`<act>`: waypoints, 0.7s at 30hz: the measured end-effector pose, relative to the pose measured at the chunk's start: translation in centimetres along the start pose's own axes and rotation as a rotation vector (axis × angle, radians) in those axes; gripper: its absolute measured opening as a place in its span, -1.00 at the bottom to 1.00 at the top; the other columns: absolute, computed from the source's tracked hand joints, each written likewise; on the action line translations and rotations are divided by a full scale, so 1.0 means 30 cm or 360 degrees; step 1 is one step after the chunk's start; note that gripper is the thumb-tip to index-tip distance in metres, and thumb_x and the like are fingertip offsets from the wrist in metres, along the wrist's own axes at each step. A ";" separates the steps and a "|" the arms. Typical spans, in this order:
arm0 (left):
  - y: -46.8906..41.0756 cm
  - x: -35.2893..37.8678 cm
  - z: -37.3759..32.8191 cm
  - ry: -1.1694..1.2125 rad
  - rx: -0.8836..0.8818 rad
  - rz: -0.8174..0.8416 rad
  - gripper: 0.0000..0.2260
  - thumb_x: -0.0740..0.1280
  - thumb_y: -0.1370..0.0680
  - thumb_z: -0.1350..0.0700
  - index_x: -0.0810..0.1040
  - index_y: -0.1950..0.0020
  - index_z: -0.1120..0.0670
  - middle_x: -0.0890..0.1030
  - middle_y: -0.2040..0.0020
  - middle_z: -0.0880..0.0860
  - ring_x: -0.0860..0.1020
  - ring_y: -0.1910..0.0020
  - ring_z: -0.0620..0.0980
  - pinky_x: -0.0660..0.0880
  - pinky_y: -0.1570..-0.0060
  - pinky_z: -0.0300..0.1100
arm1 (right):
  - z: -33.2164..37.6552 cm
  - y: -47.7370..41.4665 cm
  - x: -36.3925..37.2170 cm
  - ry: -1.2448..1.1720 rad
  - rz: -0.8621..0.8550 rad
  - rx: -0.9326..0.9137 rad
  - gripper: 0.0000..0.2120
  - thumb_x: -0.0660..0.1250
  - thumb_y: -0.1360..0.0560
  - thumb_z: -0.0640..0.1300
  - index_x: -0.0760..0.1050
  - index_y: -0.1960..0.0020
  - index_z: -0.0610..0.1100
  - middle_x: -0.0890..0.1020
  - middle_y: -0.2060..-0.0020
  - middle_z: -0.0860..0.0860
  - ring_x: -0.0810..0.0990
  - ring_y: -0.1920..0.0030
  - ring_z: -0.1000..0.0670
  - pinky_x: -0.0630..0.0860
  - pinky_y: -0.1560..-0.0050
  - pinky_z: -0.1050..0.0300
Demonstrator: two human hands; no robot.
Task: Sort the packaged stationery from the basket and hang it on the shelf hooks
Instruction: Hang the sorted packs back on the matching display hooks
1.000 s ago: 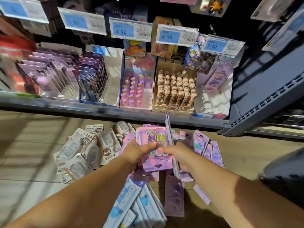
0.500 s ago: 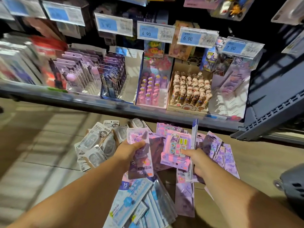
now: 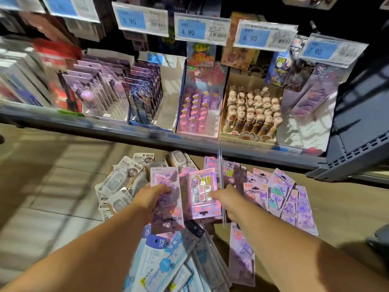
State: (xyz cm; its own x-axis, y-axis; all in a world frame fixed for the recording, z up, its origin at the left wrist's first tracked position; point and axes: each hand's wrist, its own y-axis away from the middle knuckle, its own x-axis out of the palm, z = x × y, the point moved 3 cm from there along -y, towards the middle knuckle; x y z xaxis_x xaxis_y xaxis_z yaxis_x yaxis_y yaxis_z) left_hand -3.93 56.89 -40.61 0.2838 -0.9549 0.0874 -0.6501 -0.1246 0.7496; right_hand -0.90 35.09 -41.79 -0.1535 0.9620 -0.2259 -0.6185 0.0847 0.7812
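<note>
You are gripping a purple pack (image 3: 170, 216) in your left hand (image 3: 150, 200), thumb curling over its front, and holding it upright just left of the pack in your other hand. Your right hand (image 3: 230, 202) is pinching a pink pack (image 3: 203, 194) of small coloured pieces. A thin pack (image 3: 221, 175), seen edge-on, is sticking up beside it in the same grasp. Both hands are holding their packs over the pile of stationery lying on the floor (image 3: 42, 197) below the shelf (image 3: 126, 131). In the pile, white-and-grey packs (image 3: 120, 183) are lying to the left, blue packs (image 3: 164, 262) marked 15 nearest you, and shiny purple packs (image 3: 282, 199) are fanning out to the right. On the shelf, display boxes are standing in a row, one holding bear-topped pens (image 3: 250, 110). Blue price tags (image 3: 201, 28) are hanging above them, reading 5.90, 4.90, 6.90 and 7.90.
</note>
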 end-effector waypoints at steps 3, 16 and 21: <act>-0.007 -0.002 -0.006 -0.0025 0.0000 0.0052 -0.91 0.36 -0.49 0.37 0.51 0.03 0.33 0.62 0.34 0.22 0.60 0.50 0.09 0.58 0.51 -0.09 | 0.003 -0.021 0.030 0.0205 -0.0157 0.0025 -0.47 0.39 -0.47 -0.22 0.24 -0.35 -0.21 0.53 -0.13 -0.13 0.56 -0.01 -0.11 0.56 -0.03 -0.02; 0.002 0.167 -0.032 0.0212 0.0061 0.0285 -0.95 0.37 -0.50 0.32 0.58 0.06 0.28 0.68 0.27 0.19 0.65 0.38 0.08 0.63 0.36 -0.09 | 0.085 0.007 -0.032 0.0049 -0.0054 -0.0334 -0.43 0.44 -0.45 0.03 0.37 -0.33 -0.22 0.54 -0.22 -0.09 0.55 -0.16 -0.15 0.44 -0.23 0.04; 0.040 0.259 -0.039 0.0118 0.0133 0.0334 -0.91 0.42 -0.50 0.24 0.64 0.05 0.27 0.70 0.17 0.23 0.67 0.31 0.11 0.62 0.33 -0.11 | 0.084 0.067 -0.031 -0.0267 0.0229 -0.0305 -0.88 0.41 -0.46 -0.30 0.61 0.00 -0.22 0.70 0.15 -0.15 0.67 0.07 -0.16 0.56 -0.11 -0.12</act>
State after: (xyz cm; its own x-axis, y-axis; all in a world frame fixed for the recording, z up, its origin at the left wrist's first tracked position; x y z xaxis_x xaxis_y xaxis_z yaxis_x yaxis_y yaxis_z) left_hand -1.69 49.65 -38.27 0.1853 -0.9401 0.2861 -0.7556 0.0498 0.6531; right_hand -0.06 35.01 -38.56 -0.1305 0.9914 -0.0087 -0.7363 -0.0910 0.6705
